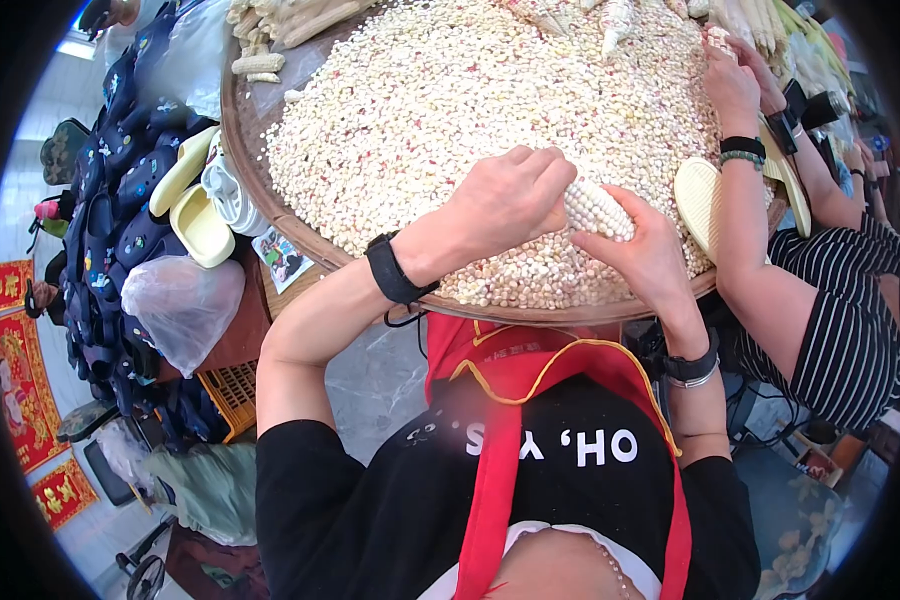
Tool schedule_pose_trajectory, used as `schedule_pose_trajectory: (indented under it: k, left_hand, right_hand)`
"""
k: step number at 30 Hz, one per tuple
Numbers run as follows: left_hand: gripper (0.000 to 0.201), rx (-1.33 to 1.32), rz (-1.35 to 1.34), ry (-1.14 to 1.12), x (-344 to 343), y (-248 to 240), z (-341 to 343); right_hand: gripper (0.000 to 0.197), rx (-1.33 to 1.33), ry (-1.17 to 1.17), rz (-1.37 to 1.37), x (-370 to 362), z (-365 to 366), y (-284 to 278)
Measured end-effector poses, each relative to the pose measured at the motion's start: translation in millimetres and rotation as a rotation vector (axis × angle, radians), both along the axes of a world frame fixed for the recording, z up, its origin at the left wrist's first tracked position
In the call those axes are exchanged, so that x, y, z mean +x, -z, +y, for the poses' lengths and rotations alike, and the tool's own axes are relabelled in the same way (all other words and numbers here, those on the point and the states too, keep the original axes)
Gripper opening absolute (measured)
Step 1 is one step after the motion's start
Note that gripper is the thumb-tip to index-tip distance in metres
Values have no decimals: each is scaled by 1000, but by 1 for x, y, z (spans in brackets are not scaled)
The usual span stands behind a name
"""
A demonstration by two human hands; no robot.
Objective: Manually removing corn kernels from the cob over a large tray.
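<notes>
An ear of pale corn (pixel 598 210) with rows of whitish kernels is held over a large round woven tray (pixel 232 130). My right hand (pixel 645 245) is closed round its lower right end, thumb along the near side. My left hand (pixel 510 200) is curled against the other end, fingers bent and pressed on the kernels; its fingertips are partly hidden. Beneath both hands spreads a thick layer of loose corn kernels (pixel 420 110), mostly cream with some reddish ones.
Beside me on the right, another person's hands (pixel 735 90) hold a corn cob. Several cobs (pixel 260 65) lie at the tray's far left. A pale yellow slipper (pixel 698 205) rests at its right rim. Dark blue clogs (pixel 120 200) and a plastic bag (pixel 185 305) are piled left.
</notes>
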State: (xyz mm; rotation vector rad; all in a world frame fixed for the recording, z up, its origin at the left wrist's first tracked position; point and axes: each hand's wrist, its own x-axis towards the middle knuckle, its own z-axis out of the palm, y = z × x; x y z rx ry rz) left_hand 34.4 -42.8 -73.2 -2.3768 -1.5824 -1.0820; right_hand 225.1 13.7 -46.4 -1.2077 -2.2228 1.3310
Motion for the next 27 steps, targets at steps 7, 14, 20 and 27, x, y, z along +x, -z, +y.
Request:
schedule_pose_trajectory:
  k: [7,14,20,27]
  left_hand:
    - [18,-10,53,98,-20,7,4]
    - [18,16,-171,-131,-37,-3,4]
    - [21,-90,-197,-55,-39,-8,2]
    - [24,-475,-475,171,-14,-32,-7]
  right_hand:
    - [52,2,-55,13,3,-4,1]
    - [50,-378,-11,261,7,6,6]
    - [52,-517,-16,273,10,8,10]
    - [57,-592,-27,286,8,6,5]
